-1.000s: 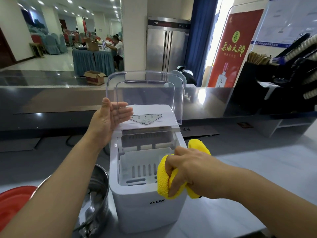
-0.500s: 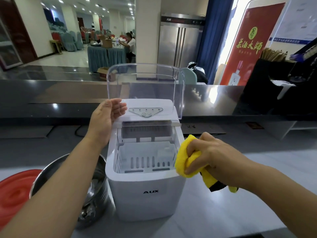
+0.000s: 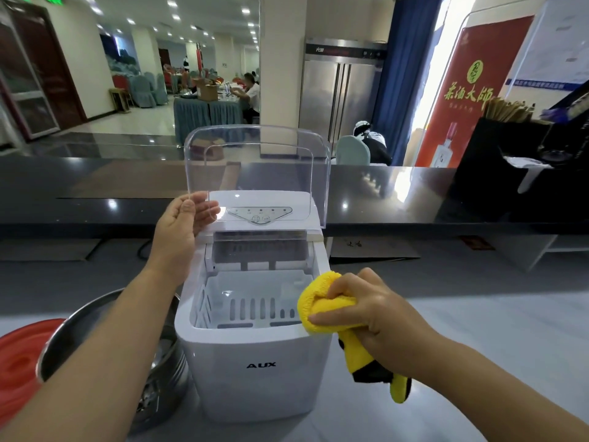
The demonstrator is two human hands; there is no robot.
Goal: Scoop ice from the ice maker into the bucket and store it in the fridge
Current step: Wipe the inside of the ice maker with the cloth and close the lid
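A white AUX ice maker (image 3: 255, 374) stands on the grey counter, its clear lid (image 3: 258, 167) raised upright. Its slotted white basket (image 3: 251, 301) looks empty of ice. My left hand (image 3: 181, 221) holds the lid's lower left edge, fingers behind the clear plastic. My right hand (image 3: 366, 311) grips a bunched yellow cloth (image 3: 322, 307) against the maker's right rim. A steel bucket (image 3: 105, 342) sits left of the maker, partly hidden by my left forearm. A steel double-door fridge (image 3: 341, 94) stands far behind the bar.
A red lid (image 3: 19, 362) lies at the far left beside the bucket. A dark glossy bar ledge (image 3: 398, 196) runs behind the ice maker. A black holder with chopsticks (image 3: 510, 148) stands at the right. A power cord trails behind the maker.
My left hand went from flat beside the lid to closed on its lower edge. My right hand moved the yellow cloth from the front right rim back along the right rim.
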